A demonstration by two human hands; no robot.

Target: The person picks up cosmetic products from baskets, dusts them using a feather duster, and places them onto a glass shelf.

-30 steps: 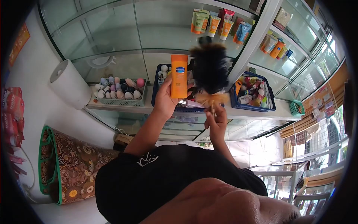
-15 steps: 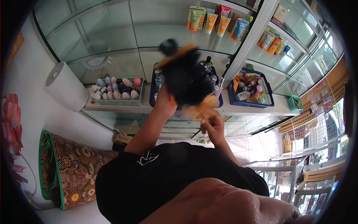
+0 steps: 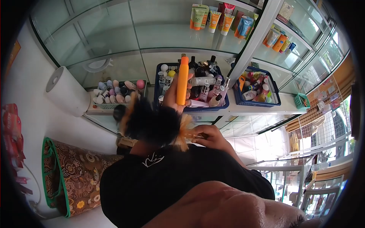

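My left hand point(image 3: 172, 94) is wrapped round a slim orange bottle point(image 3: 183, 81), held upright in front of the middle blue basket point(image 3: 224, 105). That basket holds several perfume and cosmetic bottles. Closed on the handle of a feather duster point(image 3: 154, 123) is my right hand point(image 3: 211, 136), close to my chest. The duster's black and orange feathers are blurred and lie across my left forearm, hiding part of it.
On the shelf, a green basket point(image 3: 114, 106) of roll-on bottles stands left, another blue basket point(image 3: 258, 103) right, and a small green basket point(image 3: 301, 102) beyond. A white cylinder point(image 3: 67, 91) sits far left. Sunscreen tubes point(image 3: 214, 22) stand behind glass. A patterned bag point(image 3: 81, 174) is at lower left.
The feather duster has swung down and left, away from the middle basket, uncovering the bottles there. The orange bottle in my left hand now shows plainly. My right hand has moved slightly down.
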